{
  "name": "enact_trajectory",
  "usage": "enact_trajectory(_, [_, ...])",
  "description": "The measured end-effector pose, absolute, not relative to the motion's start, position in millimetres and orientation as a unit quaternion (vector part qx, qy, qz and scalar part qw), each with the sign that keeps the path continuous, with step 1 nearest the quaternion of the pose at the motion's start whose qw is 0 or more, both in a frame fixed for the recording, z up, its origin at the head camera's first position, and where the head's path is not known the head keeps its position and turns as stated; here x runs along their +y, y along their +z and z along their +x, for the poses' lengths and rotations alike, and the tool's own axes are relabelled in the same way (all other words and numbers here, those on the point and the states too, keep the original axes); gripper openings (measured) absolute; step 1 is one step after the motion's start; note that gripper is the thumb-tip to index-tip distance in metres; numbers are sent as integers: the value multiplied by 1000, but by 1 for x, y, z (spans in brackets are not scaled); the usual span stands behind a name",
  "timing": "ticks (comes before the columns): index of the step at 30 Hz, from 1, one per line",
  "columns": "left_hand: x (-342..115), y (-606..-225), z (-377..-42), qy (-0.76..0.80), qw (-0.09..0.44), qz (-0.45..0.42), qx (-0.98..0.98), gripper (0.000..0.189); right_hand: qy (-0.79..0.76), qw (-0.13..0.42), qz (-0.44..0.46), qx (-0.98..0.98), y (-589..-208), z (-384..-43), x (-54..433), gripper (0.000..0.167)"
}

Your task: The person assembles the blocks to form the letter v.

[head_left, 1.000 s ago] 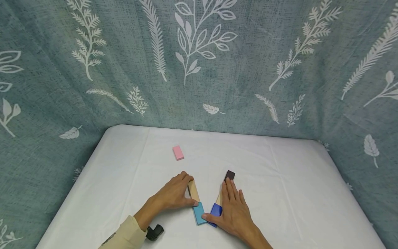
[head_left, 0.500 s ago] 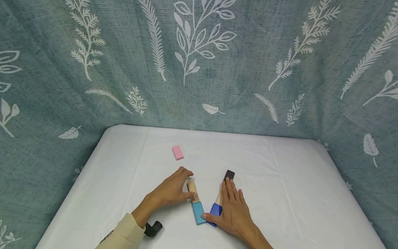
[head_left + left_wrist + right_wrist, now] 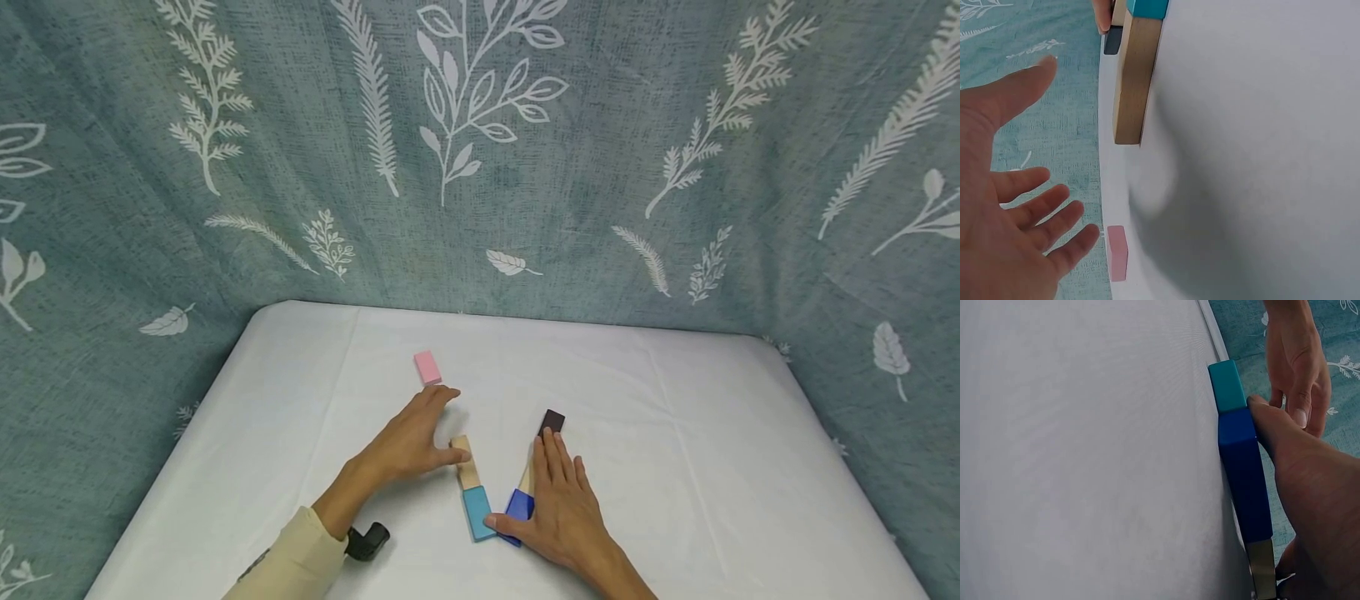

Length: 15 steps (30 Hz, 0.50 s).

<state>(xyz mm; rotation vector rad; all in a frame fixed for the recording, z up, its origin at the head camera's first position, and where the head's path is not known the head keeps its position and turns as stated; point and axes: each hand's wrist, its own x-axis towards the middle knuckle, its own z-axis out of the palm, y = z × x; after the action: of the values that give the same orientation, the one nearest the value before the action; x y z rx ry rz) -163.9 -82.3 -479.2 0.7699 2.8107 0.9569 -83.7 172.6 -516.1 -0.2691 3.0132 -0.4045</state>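
Observation:
Several flat blocks lie end to end on the table in a V. Its left arm has a light blue block (image 3: 478, 515) below a plain wooden block (image 3: 468, 475). A dark blue block (image 3: 517, 507), another plain wooden block (image 3: 527, 478) and a dark brown block (image 3: 553, 421) form the right arm. My right hand (image 3: 564, 510) rests with straight fingers along that arm, its thumb at the V's point, partly covering the blocks. My left hand (image 3: 405, 437), fingers spread and holding nothing, hovers beside the left wooden block, fingertips near a pink block (image 3: 427, 367).
A white cloth covers the table (image 3: 675, 467). Behind it hangs a green leaf-patterned curtain (image 3: 585, 167). A black device (image 3: 367, 542) sits at the left wrist.
My left hand has let go of the left wooden block and moved away from me towards the pink block, its fingers spreading. My right hand stays in place.

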Motion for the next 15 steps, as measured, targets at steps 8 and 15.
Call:
enact_trajectory(8, [-86, -484, -172, 331, 20, 244, 911, 94, -138, 48, -86, 986, -516, -83, 172, 139])
enact_trajectory(15, [-88, -484, -181, 348, 23, 228, 909, 101, -143, 31, -94, 985, -515, -82, 173, 137])
